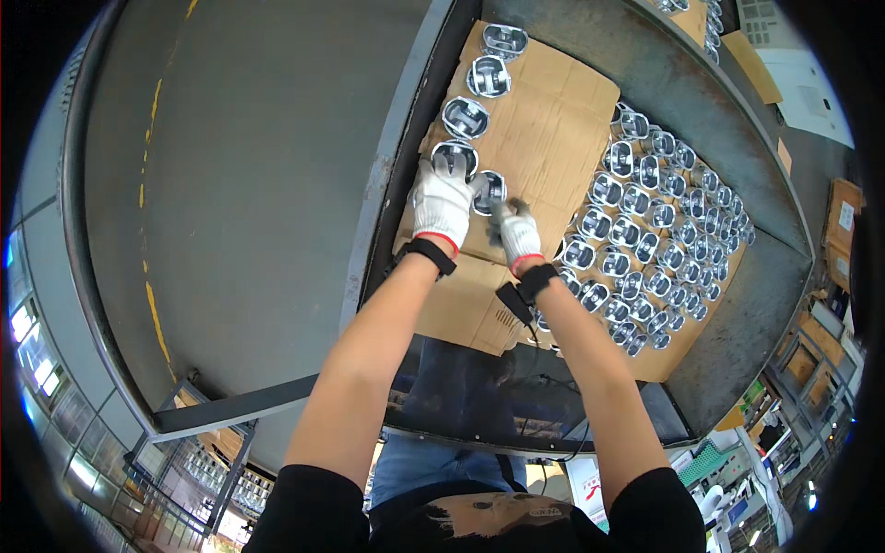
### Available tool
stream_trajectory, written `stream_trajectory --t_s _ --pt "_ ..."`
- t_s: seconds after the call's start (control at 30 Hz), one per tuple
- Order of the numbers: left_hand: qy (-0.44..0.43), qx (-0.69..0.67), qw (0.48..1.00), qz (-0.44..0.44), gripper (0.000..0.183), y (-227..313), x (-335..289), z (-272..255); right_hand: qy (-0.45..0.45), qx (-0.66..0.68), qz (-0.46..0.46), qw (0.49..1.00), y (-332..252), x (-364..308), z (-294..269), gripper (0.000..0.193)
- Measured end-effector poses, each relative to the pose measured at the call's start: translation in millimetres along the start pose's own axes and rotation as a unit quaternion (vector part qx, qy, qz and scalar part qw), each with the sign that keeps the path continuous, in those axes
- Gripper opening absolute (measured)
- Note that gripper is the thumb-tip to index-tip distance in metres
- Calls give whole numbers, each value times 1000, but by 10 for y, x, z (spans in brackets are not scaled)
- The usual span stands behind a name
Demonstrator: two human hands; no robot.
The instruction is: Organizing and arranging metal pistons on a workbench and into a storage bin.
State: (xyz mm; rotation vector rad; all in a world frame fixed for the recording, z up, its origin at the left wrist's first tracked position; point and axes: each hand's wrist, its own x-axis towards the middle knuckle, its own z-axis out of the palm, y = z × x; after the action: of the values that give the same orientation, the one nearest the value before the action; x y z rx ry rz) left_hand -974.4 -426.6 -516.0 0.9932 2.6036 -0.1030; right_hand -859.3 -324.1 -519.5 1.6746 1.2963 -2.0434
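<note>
Both my hands wear white knit gloves with grey fingertips and red cuffs. My left hand (442,201) bends its fingers over the near edge of a silvery metal piston (457,151), gripping it on the brown cardboard sheet (553,106). Its thumb reaches toward a second piston (490,191), which sits just to the right. Beside that second piston is my right hand (516,230), its thumb and fingers apart and nothing visible between them. Farther up the sheet's left side stand more pistons in a line, the closest being one lying crown down (466,118).
Many pistons (624,230) stand in rows on a lower cardboard layer at the right. Dark metal walls (392,147) enclose the bin on several sides. Black straps (537,281) circle both wrists, and a cable hangs from the right one. A grey floor (258,184) lies to the left.
</note>
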Motion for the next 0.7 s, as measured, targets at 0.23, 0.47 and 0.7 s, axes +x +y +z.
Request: stream_trajectory --t_s 0.23,0.47,0.7 --pt "-91 -87 981 148 14 364 -1328 -1058 167 -177 -153 958 450 364 -149 47" --pt "-197 -119 955 189 15 572 -2326 -1461 65 -421 -146 893 401 -565 43 40" --pt "-162 -92 970 157 19 410 -2385 -1664 17 -530 -151 834 156 -696 430 46"
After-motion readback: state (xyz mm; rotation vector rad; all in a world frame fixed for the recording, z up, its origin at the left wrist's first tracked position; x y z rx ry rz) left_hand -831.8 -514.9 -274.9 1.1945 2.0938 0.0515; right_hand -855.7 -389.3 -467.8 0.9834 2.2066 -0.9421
